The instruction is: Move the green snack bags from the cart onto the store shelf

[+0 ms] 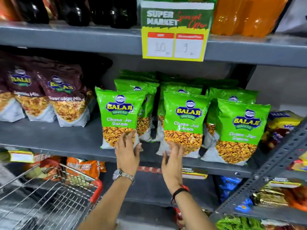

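Several green Balaji snack bags stand upright in rows on the grey store shelf [71, 140]. The front left bag [118, 113] has my left hand [127, 151] flat against its lower edge, fingers spread. The front middle bag [184, 120] has my right hand [172, 161] touching its bottom corner, fingers apart. A third front bag [240, 128] stands to the right, untouched. More green bags sit behind these. The wire cart [49, 195] with a red corner is at the lower left; no green bag shows in the visible part of its basket.
Maroon Balaji bags [66, 97] stand on the same shelf to the left, with a gap between them and the green ones. A yellow price sign [176, 32] hangs from the shelf above. Bottles line the top shelf. A side rack [265, 176] with snacks juts in at right.
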Available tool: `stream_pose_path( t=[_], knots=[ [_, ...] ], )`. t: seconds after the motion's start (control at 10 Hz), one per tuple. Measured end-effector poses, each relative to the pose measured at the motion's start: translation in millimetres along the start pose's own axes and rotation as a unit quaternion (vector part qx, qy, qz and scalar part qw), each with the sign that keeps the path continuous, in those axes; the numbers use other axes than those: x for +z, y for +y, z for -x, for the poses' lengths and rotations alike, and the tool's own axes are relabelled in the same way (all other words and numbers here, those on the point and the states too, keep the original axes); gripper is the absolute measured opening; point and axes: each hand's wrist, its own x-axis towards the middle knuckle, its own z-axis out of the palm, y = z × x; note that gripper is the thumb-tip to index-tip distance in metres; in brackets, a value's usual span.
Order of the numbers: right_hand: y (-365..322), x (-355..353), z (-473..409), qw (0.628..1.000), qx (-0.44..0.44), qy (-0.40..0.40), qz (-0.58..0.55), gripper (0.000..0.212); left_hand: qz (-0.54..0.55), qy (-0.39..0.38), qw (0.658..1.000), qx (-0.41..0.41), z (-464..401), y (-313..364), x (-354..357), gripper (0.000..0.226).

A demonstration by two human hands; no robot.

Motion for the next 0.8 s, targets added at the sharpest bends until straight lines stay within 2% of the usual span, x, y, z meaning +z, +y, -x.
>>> stream_pose_path(
  t=[0.1,0.2,0.3,0.4,0.6,0.7,0.8],
  knots=[
    [-23.5,36.1,-12.2,0.995,-0.020,-0.098,-0.004,0.039,-0.015,0.058,0.996,-0.063,-13.2,-35.3,-26.1,0.049],
    [-38.7,67.2,-22.5,0.984,-0.009,-0.176,-0.016,0.066,0.003,0.052,0.993,-0.104,-30.4,-72.4,-39.4,0.060],
    [-43.1,84.5,-26.1,0.981,0.019,-0.189,-0.036,0.073,0.072,-0.050,0.990,-0.113,-42.2,-93.5,-39.1,0.059],
    [-39.9,88.2,-24.6,0.982,0.021,-0.186,-0.027,0.065,0.101,-0.080,0.984,-0.119,-41.7,-97.1,-32.1,0.041],
    [-20.7,67.9,-21.1,0.987,0.025,-0.157,-0.001,0.059,0.117,-0.102,0.983,-0.095,-31.7,-79.1,-18.5,0.037],
    [-20.4,55.7,-17.4,0.986,0.036,-0.164,0.003,0.061,0.125,-0.121,0.978,-0.112,-25.0,-64.4,-16.8,0.039],
    [-25.1,49.2,-17.0,0.987,0.049,-0.156,-0.013,0.064,0.122,-0.092,0.980,-0.129,-23.9,-57.2,-15.5,0.045]
  ],
)
